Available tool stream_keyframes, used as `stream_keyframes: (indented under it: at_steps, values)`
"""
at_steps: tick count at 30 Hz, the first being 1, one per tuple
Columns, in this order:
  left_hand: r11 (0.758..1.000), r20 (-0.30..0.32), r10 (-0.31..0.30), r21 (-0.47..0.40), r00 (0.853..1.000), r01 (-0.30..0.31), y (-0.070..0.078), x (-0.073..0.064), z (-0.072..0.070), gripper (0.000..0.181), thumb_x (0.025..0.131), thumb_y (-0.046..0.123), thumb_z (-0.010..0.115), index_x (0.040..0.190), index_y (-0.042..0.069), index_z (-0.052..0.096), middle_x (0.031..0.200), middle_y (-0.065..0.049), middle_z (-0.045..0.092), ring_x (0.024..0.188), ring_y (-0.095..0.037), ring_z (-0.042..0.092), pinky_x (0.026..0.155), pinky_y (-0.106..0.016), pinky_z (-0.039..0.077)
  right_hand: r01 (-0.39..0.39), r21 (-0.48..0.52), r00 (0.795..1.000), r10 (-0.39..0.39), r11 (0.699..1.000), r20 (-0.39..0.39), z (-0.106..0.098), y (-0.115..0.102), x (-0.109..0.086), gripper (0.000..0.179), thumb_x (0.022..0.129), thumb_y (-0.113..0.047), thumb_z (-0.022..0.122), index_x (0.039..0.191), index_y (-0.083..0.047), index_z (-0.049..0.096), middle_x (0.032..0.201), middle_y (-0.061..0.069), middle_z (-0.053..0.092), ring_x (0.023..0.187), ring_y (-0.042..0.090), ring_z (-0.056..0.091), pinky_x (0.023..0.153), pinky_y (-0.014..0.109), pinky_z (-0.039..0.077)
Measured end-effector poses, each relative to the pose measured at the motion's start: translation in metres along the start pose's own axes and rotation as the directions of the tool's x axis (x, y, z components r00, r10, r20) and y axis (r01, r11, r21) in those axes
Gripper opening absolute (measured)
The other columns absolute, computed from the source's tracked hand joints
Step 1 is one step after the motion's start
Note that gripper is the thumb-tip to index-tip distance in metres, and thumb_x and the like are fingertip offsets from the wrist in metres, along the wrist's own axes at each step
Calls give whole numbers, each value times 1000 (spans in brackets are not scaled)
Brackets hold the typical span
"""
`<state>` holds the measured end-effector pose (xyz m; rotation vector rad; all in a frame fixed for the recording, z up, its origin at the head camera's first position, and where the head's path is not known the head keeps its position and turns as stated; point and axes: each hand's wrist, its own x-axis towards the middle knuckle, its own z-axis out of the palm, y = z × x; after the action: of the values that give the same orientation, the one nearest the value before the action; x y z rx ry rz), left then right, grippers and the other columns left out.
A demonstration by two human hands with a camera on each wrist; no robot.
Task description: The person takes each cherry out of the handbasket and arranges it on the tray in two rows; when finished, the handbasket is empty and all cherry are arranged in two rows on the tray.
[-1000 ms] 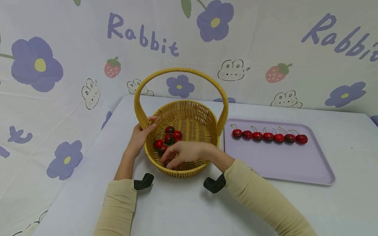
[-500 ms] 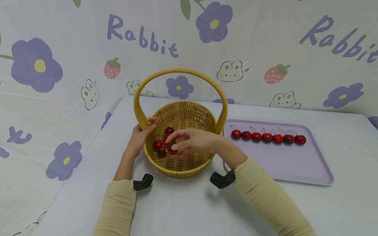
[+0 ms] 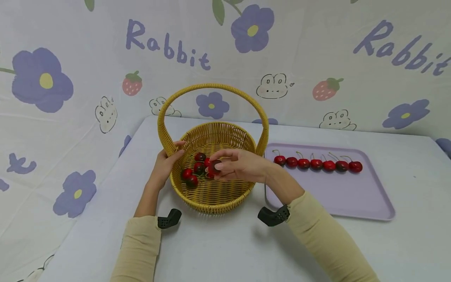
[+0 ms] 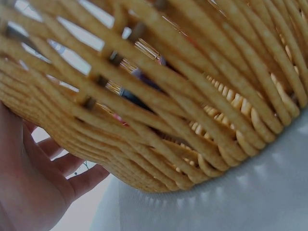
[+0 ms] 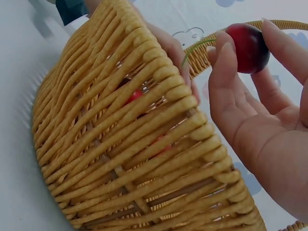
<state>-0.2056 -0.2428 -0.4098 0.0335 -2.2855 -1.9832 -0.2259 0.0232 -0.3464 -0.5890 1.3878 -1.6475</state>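
Note:
My right hand (image 3: 243, 166) is over the yellow wicker basket (image 3: 215, 208) and pinches a dark red cherry (image 5: 248, 48) between thumb and fingertips. A green stem hangs from that cherry in the right wrist view. At the basket's left side, my left hand (image 3: 163, 166) grips the rim by the foot of the handle (image 3: 211, 85), its thumb over the edge. Its fingers (image 4: 89, 179) show beside the weave in the left wrist view. Several more cherries (image 3: 191, 180) lie in the left part of the basket, some partly hidden behind the right hand's fingertips.
A lilac tray (image 3: 327, 201) sits right of the basket on the white table (image 3: 218, 250). Along its far side runs a row of several stemmed cherries (image 3: 316, 164). A patterned cloth (image 3: 296, 47) hangs behind the table.
My right hand has risen from the near side of the basket with a cherry in its fingers, moving back and slightly right. The left hand stays at the rim.

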Motion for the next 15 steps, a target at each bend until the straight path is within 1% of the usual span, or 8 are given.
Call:
stream_keyframes:
  at_steps: [1, 4, 7, 9, 12, 15]
  values:
    - [1000, -1, 2, 0, 1000, -2, 0, 0, 0, 38, 99, 17, 52, 134, 3, 51, 138, -17, 46, 122, -28, 44, 103, -46, 29, 1, -8, 1000, -1, 1000, -11, 0, 0, -1, 24, 96, -2, 52, 120, -3, 53, 109, 12, 55, 98, 29, 60, 100, 52, 35]
    - [1000, -3, 0, 0, 1000, 0, -1, 0, 0, 38, 98, 18, 52, 134, 4, 52, 137, -16, 47, 121, -27, 44, 103, -46, 30, 9, -29, 999, -10, 1000, -38, -1, 1, -4, 32, 97, -6, 51, 129, -1, 51, 114, 11, 55, 94, 25, 60, 96, 46, 42]
    - [1000, -4, -3, 3, 1000, 3, -1, 0, 0, 38, 98, 18, 52, 134, 5, 52, 136, -16, 47, 120, -27, 45, 102, -45, 30, 24, -7, 997, -24, 1000, -69, -1, 1, -8, 36, 98, -6, 50, 133, 0, 48, 119, 11, 54, 92, 23, 60, 91, 39, 46]
    - [1000, -4, -7, 5, 1000, 7, -1, 0, 0, 39, 98, 19, 53, 134, 5, 52, 136, -16, 48, 120, -27, 45, 102, -45, 31, 35, 22, 996, -33, 999, -86, -2, 1, -12, 34, 98, -3, 49, 131, 1, 50, 119, 11, 53, 94, 24, 60, 90, 37, 47]
    - [1000, -3, -9, -1, 1000, 9, 0, 0, 0, 39, 99, 19, 52, 135, 4, 51, 137, -16, 48, 120, -27, 45, 103, -44, 30, 51, 48, 995, -47, 998, -90, -5, 1, -19, 27, 97, 1, 48, 124, -1, 53, 116, 13, 52, 99, 26, 61, 94, 40, 45]
    - [1000, -1, -9, -8, 1000, 9, 1, 0, 0, 40, 99, 19, 53, 135, 4, 51, 138, -16, 47, 121, -27, 44, 103, -44, 29, 61, 65, 995, -55, 996, -88, -7, 2, -28, 20, 98, -3, 49, 117, -5, 54, 111, 13, 53, 101, 27, 61, 95, 42, 44]
